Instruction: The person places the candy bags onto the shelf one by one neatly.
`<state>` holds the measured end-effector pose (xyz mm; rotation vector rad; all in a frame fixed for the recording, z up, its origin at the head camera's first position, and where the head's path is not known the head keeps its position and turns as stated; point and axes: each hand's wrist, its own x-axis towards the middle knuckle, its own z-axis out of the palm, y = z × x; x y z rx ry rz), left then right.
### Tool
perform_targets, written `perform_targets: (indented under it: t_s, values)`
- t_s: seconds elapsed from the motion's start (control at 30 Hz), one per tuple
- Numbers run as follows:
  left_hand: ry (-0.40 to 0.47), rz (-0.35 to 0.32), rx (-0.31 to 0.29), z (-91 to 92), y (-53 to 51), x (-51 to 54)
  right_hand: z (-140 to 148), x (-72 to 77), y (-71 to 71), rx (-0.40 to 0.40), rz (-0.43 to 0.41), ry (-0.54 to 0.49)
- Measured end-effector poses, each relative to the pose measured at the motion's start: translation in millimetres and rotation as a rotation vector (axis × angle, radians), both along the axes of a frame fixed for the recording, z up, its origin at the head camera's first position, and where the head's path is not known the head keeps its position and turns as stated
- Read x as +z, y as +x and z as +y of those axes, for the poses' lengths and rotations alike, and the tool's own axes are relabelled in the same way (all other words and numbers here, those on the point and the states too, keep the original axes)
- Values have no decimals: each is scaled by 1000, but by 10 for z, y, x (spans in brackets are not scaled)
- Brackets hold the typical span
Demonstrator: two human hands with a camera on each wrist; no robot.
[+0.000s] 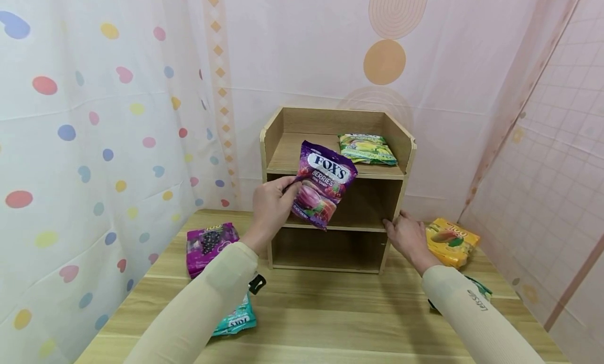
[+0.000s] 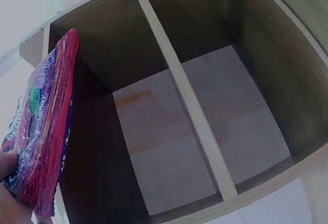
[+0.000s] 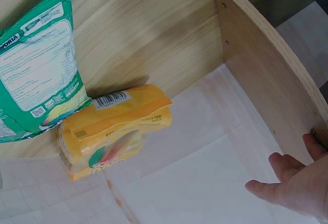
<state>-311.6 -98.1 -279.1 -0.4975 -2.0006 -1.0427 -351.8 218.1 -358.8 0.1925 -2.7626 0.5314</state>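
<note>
My left hand (image 1: 272, 209) pinches the left edge of a purple Fox's Berries bag (image 1: 325, 183), tilted in front of the upper part of a wooden shelf unit (image 1: 326, 228). In the left wrist view the bag (image 2: 43, 126) appears edge-on, with thumb and fingers of the hand (image 2: 11, 198) at its lower end. My right hand (image 1: 409, 238) rests against the unit's right side panel; in the right wrist view its fingers are spread beside that panel (image 3: 271, 75). A yellow-green Fox's bag (image 1: 367, 149) lies on the top shelf, at the right.
Left on the table (image 1: 321, 322) are a purple grape bag (image 1: 207, 246) and a teal Fox's bag (image 1: 238, 319). A yellow mango bag (image 1: 450, 242) lies right of the unit, near a green bag (image 3: 38, 70) partly hidden by my right sleeve in the head view. Curtains hang behind.
</note>
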Motion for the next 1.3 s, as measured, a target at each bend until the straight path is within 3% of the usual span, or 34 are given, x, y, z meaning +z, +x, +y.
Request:
perform_targets:
  t_s: [0.3,0.6,0.83,0.97,1.1,1.2,1.3]
  values:
    - [-12,138,-13,-9,-48,-53,-55,-437,126,-35,38,-62]
    - [70,161,34,31,-191,138,-62,-446,125,-37,13,-75]
    - [64,121,90,28,-323,224,-67,-446,125,-33,23,-73]
    - [2,93,160,57,-364,281,-74,-440,117,-34,33,-69]
    - [-86,17,235,112,-382,346,-74,-442,114,-32,36,-68]
    - [-187,-45,272,153,-361,372,-70,-443,120,-32,31,-66]
    - [-307,-39,290,174,-333,354,-68,-438,126,-37,23,-64]
